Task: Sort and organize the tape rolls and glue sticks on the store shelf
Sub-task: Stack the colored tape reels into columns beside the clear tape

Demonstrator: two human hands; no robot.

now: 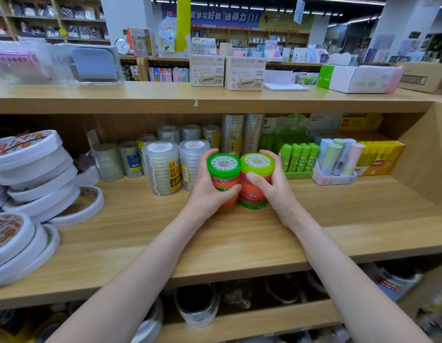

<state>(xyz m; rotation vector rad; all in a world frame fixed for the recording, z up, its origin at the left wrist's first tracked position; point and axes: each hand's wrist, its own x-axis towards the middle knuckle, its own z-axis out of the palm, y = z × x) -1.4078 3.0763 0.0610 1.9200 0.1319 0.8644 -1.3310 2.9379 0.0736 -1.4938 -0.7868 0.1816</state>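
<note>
Head view: two stacks of coloured tape rolls stand side by side and touching on the middle wooden shelf (239, 243), near its centre. The left hand (210, 186) grips the left stack (223, 169), fingers curled round its far side and thumb across the front; the right hand (272, 184) grips the right stack (256, 167) in the mirrored way, thumb pressed on its front. Both bare forearms reach up from the lower edge of the frame, converging on the stacks. Each stack is a cylinder of glossy rolls in green, pink and orange bands, topped by a white perforated core.

Just left stand taller stacks of clear tape (161, 167) wrapped in film with yellow labels, more clear rolls behind them. To the right, green glue sticks (299, 157) stand upright in a display box, beside pastel sticks in a white tray (335, 178) and a yellow carton (380, 157). Flat white-rimmed wide tape rolls (29, 174) pile loosely at the far left.
</note>
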